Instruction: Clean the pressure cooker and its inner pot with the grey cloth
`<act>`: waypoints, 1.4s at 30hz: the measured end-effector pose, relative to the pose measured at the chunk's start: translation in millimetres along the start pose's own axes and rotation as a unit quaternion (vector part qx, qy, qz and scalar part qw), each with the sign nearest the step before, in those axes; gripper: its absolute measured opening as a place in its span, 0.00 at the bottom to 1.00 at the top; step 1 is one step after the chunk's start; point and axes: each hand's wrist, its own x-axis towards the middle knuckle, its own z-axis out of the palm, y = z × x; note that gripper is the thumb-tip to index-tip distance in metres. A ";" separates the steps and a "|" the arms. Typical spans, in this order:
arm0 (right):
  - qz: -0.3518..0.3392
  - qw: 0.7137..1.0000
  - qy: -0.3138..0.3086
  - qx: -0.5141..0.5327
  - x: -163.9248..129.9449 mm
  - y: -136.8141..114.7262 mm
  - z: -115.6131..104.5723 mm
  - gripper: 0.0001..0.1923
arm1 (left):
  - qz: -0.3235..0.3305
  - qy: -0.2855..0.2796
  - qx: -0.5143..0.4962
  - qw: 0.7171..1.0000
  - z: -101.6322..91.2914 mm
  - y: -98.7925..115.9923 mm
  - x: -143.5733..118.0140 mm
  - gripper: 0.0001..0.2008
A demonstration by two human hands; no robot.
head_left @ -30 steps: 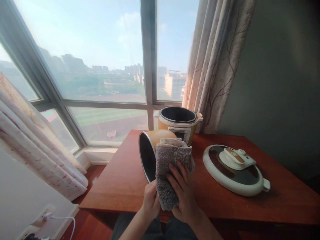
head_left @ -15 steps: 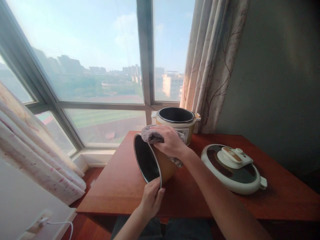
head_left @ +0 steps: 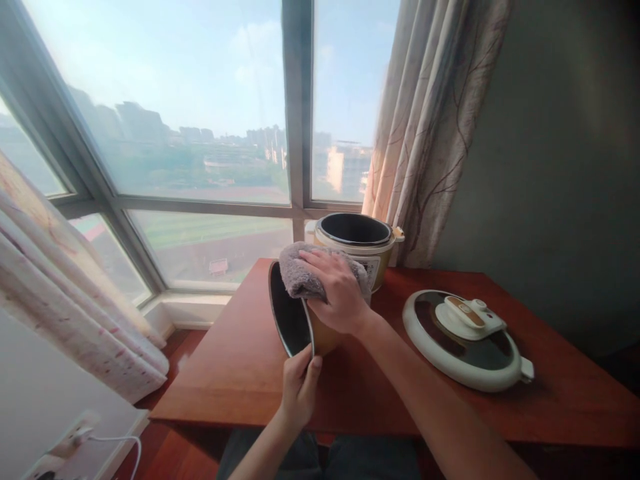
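R hand [head_left: 336,293] w/ cloth [head_left: 300,273] on inner pot [head_left: 290,317]

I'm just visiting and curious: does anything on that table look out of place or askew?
Only the inner pot: it is out of the cooker body and tipped on its side, its mouth facing left. The left hand holds its rim; the right hand presses a grey cloth on it. The lid lies flat on the table. Nothing looks spilled or damaged.
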 end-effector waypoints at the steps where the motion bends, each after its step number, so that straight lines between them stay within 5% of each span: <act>1: -0.004 1.000 0.009 0.003 -9.4 -1.1 4.3 0.35 | -0.028 0.017 -0.026 0.999 0.1 1.7 5.8 0.20; 8: -0.028 0.997 0.075 0.003 -74.4 -10.3 40.6 0.39 | -0.177 0.080 -0.221 0.956 -9.3 38.2 49.3 0.22; 14: -0.021 0.995 0.094 -0.025 -85.1 -19.5 26.6 0.38 | -0.253 0.057 -0.244 0.934 -6.7 76.8 50.1 0.25; 23: 0.082 0.996 -0.028 -0.005 4.2 -16.6 -25.4 0.23 | -0.219 -0.022 -0.170 0.960 1.6 72.9 15.4 0.25; 27: 0.149 0.970 -0.193 -0.012 54.0 -9.1 -32.7 0.18 | -0.108 -0.039 -0.017 0.993 -1.0 49.4 -21.7 0.25; 30: 0.158 0.953 -0.258 -0.007 77.9 0.6 -27.9 0.21 | -0.015 -0.032 0.091 0.995 -13.1 21.4 -41.3 0.25; 36: 0.173 0.954 -0.245 -0.033 87.8 8.3 -14.2 0.24 | 0.053 -0.161 0.125 0.978 -42.4 -0.4 -25.8 0.22; 42: 0.173 0.968 -0.176 -0.050 66.9 -0.3 -18.6 0.22 | 0.051 -0.101 0.125 0.986 -38.0 1.5 -24.9 0.22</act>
